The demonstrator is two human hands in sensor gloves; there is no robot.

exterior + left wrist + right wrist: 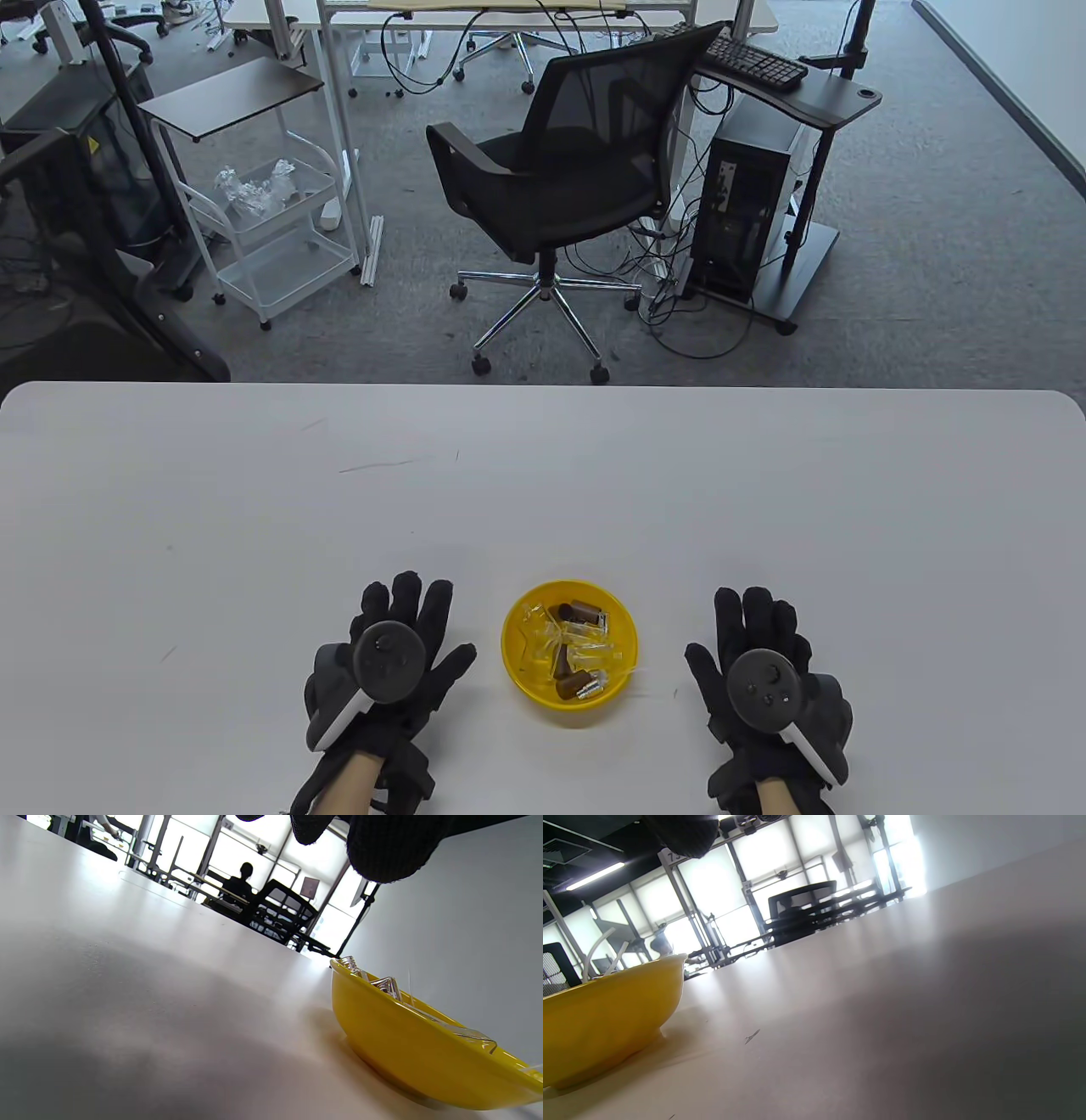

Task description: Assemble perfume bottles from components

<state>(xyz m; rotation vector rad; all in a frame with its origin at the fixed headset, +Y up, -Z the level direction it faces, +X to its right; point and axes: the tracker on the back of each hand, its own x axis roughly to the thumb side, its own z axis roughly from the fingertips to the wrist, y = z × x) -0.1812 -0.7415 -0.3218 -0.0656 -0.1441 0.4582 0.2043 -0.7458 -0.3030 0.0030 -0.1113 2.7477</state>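
Observation:
A yellow bowl (519, 675) stands near the table's front edge, between my hands. It holds several perfume parts: clear glass bottles (543, 632), brown caps (584, 611) and silver spray heads (591, 686). My left hand (399, 632) rests flat on the table left of the bowl, fingers spread, holding nothing. My right hand (755, 637) rests flat to the right of the bowl, fingers spread, holding nothing. The bowl shows in the left wrist view (403, 1043) at right, with clear bottles (384, 984) above its rim, and in the right wrist view (606, 1018) at left.
The white table (543, 492) stretches far beyond the bowl and hands. A black office chair (568, 170), a computer stand (755, 195) and a white cart (271, 229) stand on the floor behind the table.

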